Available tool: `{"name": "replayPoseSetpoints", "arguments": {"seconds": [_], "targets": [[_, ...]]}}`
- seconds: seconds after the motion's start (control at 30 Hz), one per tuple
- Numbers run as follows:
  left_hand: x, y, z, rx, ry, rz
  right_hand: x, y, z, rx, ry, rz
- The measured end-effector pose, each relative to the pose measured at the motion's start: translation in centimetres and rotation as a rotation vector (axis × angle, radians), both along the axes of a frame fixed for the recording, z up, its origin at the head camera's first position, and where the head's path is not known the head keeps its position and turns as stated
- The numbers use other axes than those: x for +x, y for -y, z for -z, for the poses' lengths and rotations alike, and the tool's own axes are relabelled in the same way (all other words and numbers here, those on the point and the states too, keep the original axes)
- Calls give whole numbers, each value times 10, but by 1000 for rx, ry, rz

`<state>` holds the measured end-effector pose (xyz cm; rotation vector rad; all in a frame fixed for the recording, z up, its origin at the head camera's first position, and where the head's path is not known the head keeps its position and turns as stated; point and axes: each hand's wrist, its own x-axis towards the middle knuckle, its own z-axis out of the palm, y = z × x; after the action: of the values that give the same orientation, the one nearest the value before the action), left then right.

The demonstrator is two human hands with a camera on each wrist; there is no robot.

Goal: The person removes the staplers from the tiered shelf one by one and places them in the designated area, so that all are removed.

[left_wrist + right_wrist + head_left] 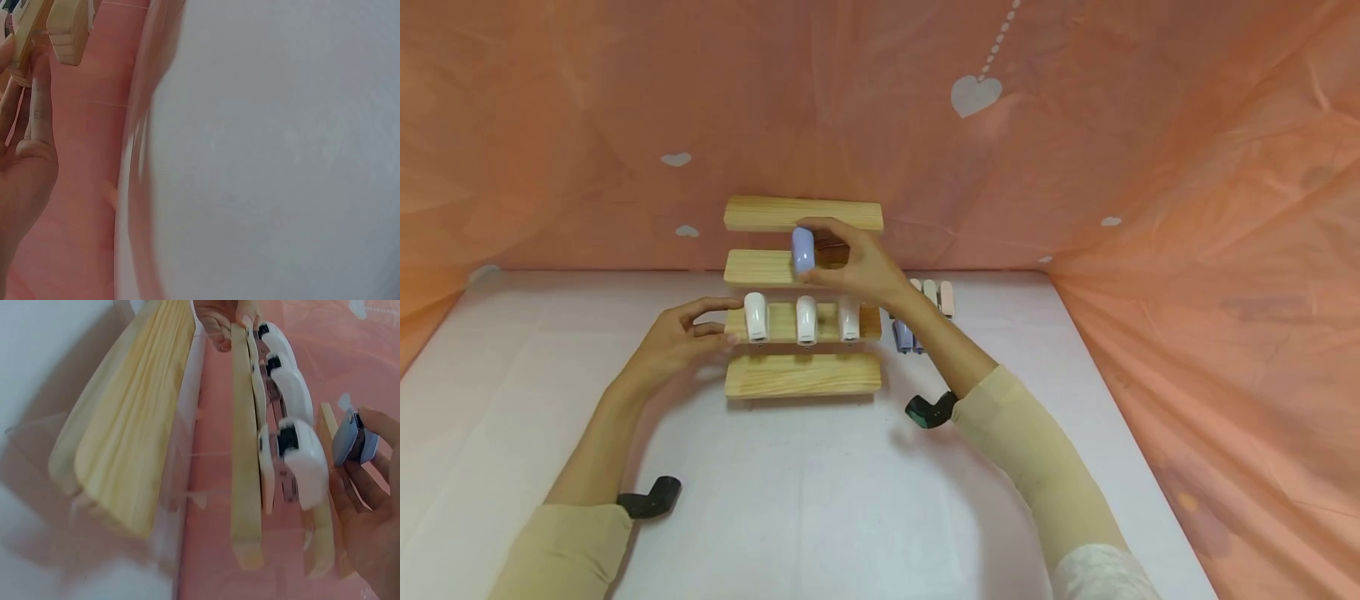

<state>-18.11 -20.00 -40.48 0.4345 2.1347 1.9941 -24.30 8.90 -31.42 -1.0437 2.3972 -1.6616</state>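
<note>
Right grip (859,262) pinching a lavender stapler (803,248) by its near and far ends, probably the surest hold: likely light, rigid, slick; left grip (673,337) holding a wooden shelf (783,321).

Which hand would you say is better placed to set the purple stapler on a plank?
Probably the right hand: it pinches the purple stapler near the second-highest plank, while the left hand holds the end of the plank bearing white staplers.
</note>
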Motion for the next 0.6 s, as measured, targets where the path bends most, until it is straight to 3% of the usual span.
{"name": "replayPoseSetpoints", "arguments": {"seconds": [0.23,0.47,0.6], "targets": [[-2,1,1,-20,-23,-11,-3,-16,4,-3,-10,40],[-2,1,2,-16,-12,-6,3,-30,5,-6,43,66],[-2,1,2,-11,-12,-7,6,-41,7,-5,29,86]]}}
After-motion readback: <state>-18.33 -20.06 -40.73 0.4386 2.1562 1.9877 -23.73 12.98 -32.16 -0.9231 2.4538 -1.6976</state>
